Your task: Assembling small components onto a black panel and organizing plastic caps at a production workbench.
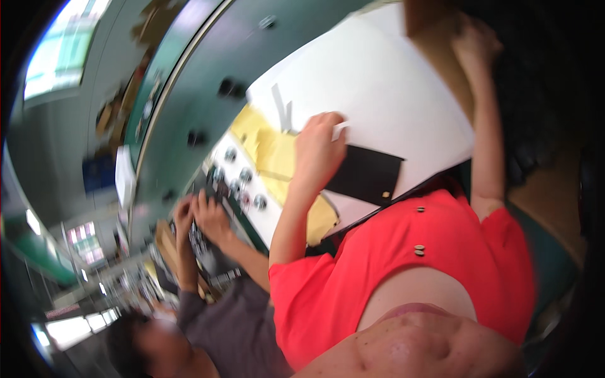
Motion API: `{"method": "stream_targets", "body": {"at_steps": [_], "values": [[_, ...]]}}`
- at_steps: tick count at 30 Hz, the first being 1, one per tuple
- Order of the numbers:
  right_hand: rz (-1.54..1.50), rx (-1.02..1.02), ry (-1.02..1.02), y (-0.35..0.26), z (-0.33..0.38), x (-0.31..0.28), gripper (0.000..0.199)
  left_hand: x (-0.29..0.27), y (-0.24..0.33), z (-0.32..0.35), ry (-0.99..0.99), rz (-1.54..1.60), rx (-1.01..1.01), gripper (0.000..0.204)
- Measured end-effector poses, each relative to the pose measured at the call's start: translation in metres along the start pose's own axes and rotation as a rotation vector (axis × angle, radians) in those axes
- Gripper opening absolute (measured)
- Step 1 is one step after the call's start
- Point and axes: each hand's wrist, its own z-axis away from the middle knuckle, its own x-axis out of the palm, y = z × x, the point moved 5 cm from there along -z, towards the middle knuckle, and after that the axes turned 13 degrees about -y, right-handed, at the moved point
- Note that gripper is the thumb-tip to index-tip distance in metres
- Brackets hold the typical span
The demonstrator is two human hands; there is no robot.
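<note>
**Left hand pinches a white scrap over a big white sheet**

The picture is tilted hard and blurred. The person, in a red top (pixel 403 264) with small buttons, has both bare arms out over a green work surface (pixel 189 94).

The left hand (pixel 318 148) is curled, fingers closed on a small white scrap (pixel 339 130) that sticks out just past the fingertips. The scrap sits at the edge of a large white sheet (pixel 378 82), which spreads away from the grip toward the far side. Just beside the wrist, on the body side of the grip, lies a black square piece (pixel 365 173), touching the white sheet. Under the forearm and on its other side lies yellow paper (pixel 271 151).

The right hand (pixel 472 41) rests well apart from the left, at the far corner of the white sheet, near a brown cardboard surface (pixel 441 25). Blur hides whether its fingers are closed or flat.

Beyond the yellow paper, a white panel with round metal pieces (pixel 242 179) lies. A co-worker in a grey shirt (pixel 242 327) has both hands (pixel 201 214) next to that panel.
</note>
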Motion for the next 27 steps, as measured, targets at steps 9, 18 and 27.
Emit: {"method": "stream_targets", "body": {"at_steps": [9, 18, 27], "values": [[-0.004, -0.068, 0.104, 0.016, -0.047, 0.032, 0.046, 0.017, -0.028, 0.035, 0.090, -0.116, -0.188, 0.016], [-0.960, -0.448, 0.158, -0.090, 0.059, -0.064, 0.030, 0.022, -0.036, 0.050, 0.113, -0.060, -0.214, 0.021], [-0.524, -0.626, -0.324, -0.181, 0.114, -0.030, 0.042, 0.024, -0.044, 0.042, 0.127, 0.061, -0.162, 0.022]]}}
